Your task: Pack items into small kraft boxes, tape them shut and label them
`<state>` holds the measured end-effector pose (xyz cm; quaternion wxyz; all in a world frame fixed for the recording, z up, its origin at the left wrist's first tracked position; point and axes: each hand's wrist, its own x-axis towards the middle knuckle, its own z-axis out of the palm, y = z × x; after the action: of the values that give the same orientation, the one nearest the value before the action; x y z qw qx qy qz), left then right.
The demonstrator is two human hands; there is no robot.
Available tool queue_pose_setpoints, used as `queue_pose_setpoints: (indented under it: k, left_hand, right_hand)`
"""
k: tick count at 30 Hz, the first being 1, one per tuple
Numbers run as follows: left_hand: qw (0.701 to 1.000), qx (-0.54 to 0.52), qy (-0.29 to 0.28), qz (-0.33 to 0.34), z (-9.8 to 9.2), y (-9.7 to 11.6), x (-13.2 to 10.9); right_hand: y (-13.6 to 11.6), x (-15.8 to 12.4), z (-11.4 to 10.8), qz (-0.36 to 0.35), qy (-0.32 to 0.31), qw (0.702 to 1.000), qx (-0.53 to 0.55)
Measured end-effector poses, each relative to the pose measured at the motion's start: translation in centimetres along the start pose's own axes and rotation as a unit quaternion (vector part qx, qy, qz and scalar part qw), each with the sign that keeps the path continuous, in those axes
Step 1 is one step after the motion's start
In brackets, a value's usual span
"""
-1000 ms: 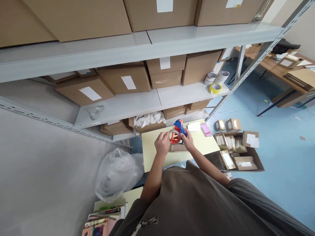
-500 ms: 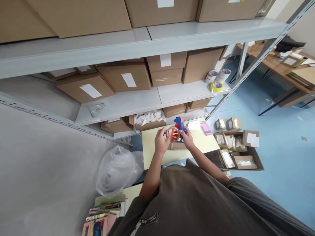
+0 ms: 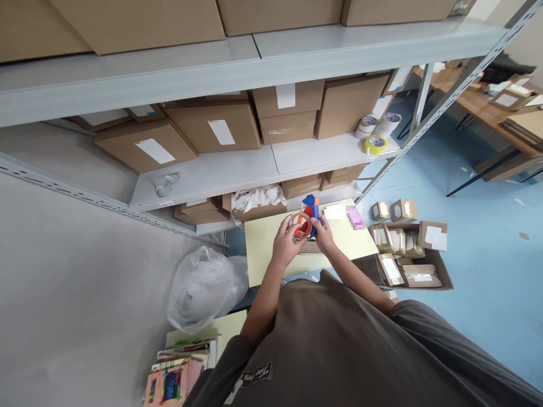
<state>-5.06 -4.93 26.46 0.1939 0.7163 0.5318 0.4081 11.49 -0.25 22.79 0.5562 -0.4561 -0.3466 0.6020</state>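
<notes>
My right hand (image 3: pixel 324 235) is closed on a blue and red tape dispenser (image 3: pixel 313 202), held above a pale yellow table (image 3: pixel 262 257). From the other side, my left hand (image 3: pixel 285 244) grips a roll of tape (image 3: pixel 294 218) that sits against the dispenser's red hub. The left fingers reach across the roll's opening. Whether the roll is fully seated on the hub, I cannot tell. Below the hands lies a small brown cardboard piece (image 3: pixel 309 247), partly hidden by them. White paper (image 3: pixel 335 212) rests on the table to the right.
Grey shelving (image 3: pixel 237 161) with cardboard boxes stands in front, with tape rolls (image 3: pixel 375 144) at its right end and glasses (image 3: pixel 165 183) at left. A plastic bag (image 3: pixel 203 288) is left of the table. An open carton of parcels (image 3: pixel 443 271) sits on the floor at right.
My left hand has shifted right and turned inward, its fingers now across the tape roll's opening. The roll and dispenser have tilted slightly. My right hand keeps its grip.
</notes>
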Motion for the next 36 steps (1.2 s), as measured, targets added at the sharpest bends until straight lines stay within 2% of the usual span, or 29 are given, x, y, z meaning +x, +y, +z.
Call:
queue_pose_setpoints:
  k: [6,15,19,22,26,29,36]
  left_hand:
    - [0.998,-0.048,-0.028,0.001,-0.6,-0.7,-0.1]
    - [0.999,-0.047,0.010,-0.014,0.4,-1.5,-0.8]
    - [0.994,-0.103,0.011,-0.043,0.8,-1.6,-1.2]
    - [0.967,-0.228,0.016,-0.116,1.3,-1.8,-1.5]
    - [0.914,-0.353,-0.018,-0.200,1.8,-1.9,-1.7]
    - [0.895,-0.383,-0.024,-0.225,1.7,-1.8,-1.6]
    - [0.875,-0.398,-0.044,-0.271,1.5,-1.5,-1.4]
  right_hand:
    - [-0.5,-0.2,-0.2,-0.003,-0.007,1.000,-0.006]
    - [-0.9,-0.4,0.0,-0.002,-0.015,1.000,-0.002]
    - [-1.1,-0.5,0.3,-0.009,-0.013,1.000,-0.002]
    - [-1.2,-0.5,0.6,-0.007,-0.001,1.000,0.018]
    - [-1.1,-0.5,0.7,-0.020,-0.007,1.000,0.006]
    - [-0.8,-0.5,0.5,-0.034,-0.007,0.999,0.000]
    - [-0.6,-0.6,-0.4,-0.042,-0.024,0.999,-0.014]
